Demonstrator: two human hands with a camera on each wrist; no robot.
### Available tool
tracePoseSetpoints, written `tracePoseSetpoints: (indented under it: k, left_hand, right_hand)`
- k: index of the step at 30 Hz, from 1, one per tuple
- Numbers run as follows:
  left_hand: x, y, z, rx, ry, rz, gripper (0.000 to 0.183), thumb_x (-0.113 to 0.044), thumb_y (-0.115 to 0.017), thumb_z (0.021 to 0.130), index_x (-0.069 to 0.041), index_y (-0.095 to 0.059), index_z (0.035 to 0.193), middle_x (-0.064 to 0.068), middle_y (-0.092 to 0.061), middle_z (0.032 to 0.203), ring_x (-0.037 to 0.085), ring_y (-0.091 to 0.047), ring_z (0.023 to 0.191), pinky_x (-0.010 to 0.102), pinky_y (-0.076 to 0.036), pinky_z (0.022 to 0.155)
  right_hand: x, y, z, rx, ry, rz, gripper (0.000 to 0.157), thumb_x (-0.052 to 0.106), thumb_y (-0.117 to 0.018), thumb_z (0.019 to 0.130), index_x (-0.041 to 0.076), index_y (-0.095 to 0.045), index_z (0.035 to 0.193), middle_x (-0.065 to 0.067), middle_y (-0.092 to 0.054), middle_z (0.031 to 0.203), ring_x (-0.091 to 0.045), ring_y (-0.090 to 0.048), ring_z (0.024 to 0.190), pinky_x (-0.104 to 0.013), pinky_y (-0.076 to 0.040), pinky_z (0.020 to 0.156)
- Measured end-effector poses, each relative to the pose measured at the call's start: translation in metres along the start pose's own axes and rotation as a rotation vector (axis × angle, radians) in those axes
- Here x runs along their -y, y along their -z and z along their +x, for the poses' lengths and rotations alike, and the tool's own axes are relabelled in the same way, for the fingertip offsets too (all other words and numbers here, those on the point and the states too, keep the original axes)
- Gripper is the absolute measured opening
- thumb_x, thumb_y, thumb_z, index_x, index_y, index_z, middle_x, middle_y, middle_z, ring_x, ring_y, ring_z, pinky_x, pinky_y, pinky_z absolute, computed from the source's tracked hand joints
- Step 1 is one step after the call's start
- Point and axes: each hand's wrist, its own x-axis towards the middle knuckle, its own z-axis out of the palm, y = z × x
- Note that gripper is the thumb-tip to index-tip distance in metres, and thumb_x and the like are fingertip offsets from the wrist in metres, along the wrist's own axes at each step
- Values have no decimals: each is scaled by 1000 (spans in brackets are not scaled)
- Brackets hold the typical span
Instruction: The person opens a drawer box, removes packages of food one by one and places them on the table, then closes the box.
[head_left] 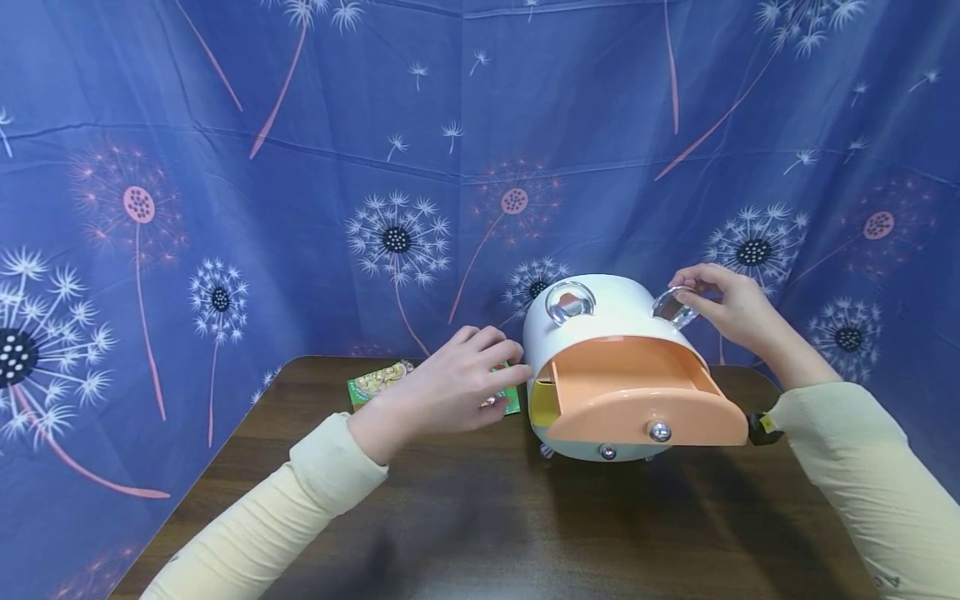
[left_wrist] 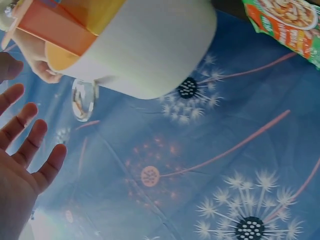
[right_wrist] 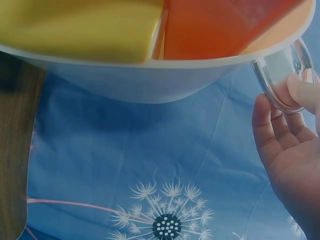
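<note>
A white rounded storage box with two silver ear-shaped rings stands on the table. Its upper orange drawer is pulled out, with a round silver knob on the front. My right hand pinches the right silver ear between thumb and fingers. The left silver ear is untouched. My left hand hovers just left of the box, fingers loosely bent and holding nothing; the left wrist view shows its fingers spread apart. Below the orange drawer, a yellow drawer shows at the box's left side.
Colourful snack packets lie behind my left hand: a yellow-green one and a green one, both partly covered. A small black object shows beside my right sleeve. A blue dandelion-print curtain hangs behind the brown table.
</note>
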Motion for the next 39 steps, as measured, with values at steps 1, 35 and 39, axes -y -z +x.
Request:
tracePoseSetpoints:
  k: [1,35,39]
  left_hand:
    - [-1,1,2,-6,-5,5,33,-22,-63,79,-19,-63,112,-1,-57,106,19,-49,100,34,-43,76]
    - [-52,3,65,-27,-191,62,30,-28,-58,82,-20,-58,112,-3,-56,111,17,-50,105,31,-42,84]
    - [-57,-1,68,-3,-183,46,33,-29,-57,83,-21,-58,115,-3,-55,112,17,-49,107,32,-40,87]
  right_hand:
    - [0,0,0,1,0,1,27,28,-55,95,11,-59,116,-11,-57,106,-31,-55,102,-23,-49,72]
    - [3,-2,-3,-6,3,21,28,24,-53,96,7,-57,118,-15,-54,114,-37,-52,108,-59,-45,85]
    - [3,-2,-2,-6,4,22,28,25,-53,96,8,-57,118,-15,-54,114,-37,-52,107,-59,-45,84]
